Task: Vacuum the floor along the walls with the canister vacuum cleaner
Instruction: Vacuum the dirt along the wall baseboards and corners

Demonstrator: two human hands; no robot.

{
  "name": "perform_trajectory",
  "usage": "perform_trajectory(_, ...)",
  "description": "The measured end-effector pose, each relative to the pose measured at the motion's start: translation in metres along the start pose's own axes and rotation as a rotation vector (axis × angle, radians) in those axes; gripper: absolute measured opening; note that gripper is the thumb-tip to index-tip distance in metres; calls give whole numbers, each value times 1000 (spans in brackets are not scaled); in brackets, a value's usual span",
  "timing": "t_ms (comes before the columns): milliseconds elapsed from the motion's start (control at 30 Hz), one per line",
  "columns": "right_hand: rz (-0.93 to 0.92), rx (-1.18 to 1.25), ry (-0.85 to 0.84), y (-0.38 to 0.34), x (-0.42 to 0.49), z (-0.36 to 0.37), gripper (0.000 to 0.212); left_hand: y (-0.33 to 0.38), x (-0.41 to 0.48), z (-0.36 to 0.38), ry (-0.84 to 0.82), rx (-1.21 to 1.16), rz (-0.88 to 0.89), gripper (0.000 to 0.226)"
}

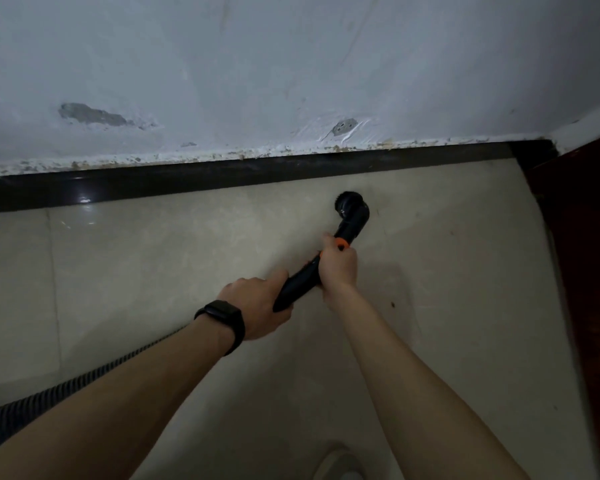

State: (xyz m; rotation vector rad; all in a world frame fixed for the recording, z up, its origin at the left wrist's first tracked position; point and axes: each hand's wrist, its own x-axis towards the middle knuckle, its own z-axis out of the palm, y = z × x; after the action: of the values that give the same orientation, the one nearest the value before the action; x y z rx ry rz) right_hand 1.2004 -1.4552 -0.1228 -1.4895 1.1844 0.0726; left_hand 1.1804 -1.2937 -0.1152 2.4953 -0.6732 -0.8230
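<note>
Pale floor tiles (153, 265) meet a black baseboard (222, 174) under a scuffed white wall (291, 64). We hold the black vacuum wand (302, 278) in 2 hands: our left hand (257, 306) has its grip wrapped round the rear end, and our right hand (338, 265) has its grip closed near the orange collar. The round brush head (352, 207) points down at the floor near the baseboard. The ribbed hose (66, 386) trails left.

Both bare arms stretch forward; the left hand (257, 306), nearer, and the right hand (338, 266), farther, each curl round the vacuum wand (300, 280).
</note>
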Motion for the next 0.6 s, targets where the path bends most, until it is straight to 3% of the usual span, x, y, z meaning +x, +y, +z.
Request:
perform_trajectory(300,58,90,115,52,-29,-51,38,21,-28,28,-180,113,143,39)
perform_trajectory(600,40,121,2,8,-9,-42,39,31,-1,6,-147,23,17,35)
